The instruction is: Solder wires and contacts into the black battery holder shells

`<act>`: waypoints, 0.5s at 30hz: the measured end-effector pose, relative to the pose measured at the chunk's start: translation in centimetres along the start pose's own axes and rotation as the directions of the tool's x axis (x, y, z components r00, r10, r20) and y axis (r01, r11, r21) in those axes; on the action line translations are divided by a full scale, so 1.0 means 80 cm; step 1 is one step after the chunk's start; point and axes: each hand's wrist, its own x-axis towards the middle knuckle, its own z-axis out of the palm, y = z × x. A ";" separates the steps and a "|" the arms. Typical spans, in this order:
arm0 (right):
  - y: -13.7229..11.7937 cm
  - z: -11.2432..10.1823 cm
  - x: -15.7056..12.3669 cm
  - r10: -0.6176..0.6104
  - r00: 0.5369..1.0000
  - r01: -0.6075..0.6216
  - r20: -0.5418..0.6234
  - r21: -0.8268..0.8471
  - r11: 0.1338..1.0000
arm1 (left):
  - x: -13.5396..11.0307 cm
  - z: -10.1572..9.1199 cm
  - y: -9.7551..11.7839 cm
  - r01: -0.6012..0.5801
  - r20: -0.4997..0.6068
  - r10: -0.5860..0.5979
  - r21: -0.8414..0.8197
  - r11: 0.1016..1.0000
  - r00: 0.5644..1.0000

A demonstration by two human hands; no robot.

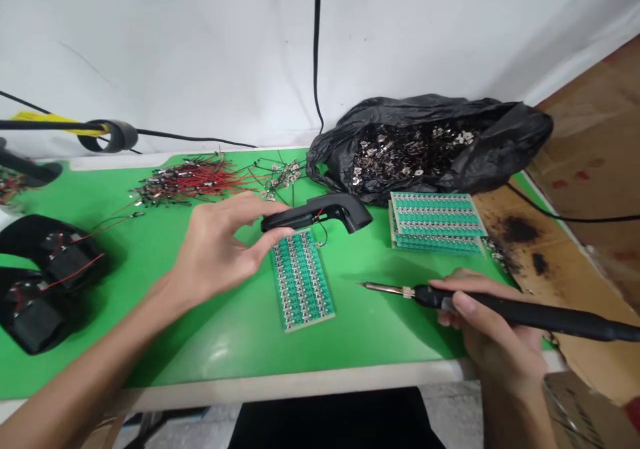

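My left hand (pixel 227 245) pinches one end of a black curved plastic housing (pixel 325 210), with a short red wire and a black wire showing along it. Just below the housing lies a green circuit-board panel (pixel 303 279) with rows of small metal parts, and my left thumb is at its top edge. A thin wire hangs from the housing beside the panel's upper right corner. In my right hand (pixel 495 329) is a soldering iron (pixel 430 295), held like a pen. Its tip points left, over the green mat, apart from the panel.
Two or more similar panels (pixel 435 215) are stacked at the right. Behind them a black plastic bag (pixel 505 142) holds many small metal parts. A heap of red and black wires (pixel 200 179) lies at the back left. More black housings (pixel 50 289) stand at the far left; stained cardboard (pixel 550 269) is on the right.
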 end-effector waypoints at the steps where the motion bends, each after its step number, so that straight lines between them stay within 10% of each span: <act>1: 0.001 -0.001 0.000 0.003 1.000 -0.003 0.003 -0.006 1.000 | -0.001 -0.005 0.003 0.015 -0.012 -0.015 -0.006 1.000 1.000; 15: -0.005 -0.004 -0.007 0.070 0.998 -0.068 0.007 -0.135 0.989 | -0.014 0.026 0.003 0.069 -0.021 -0.070 -0.024 0.997 0.997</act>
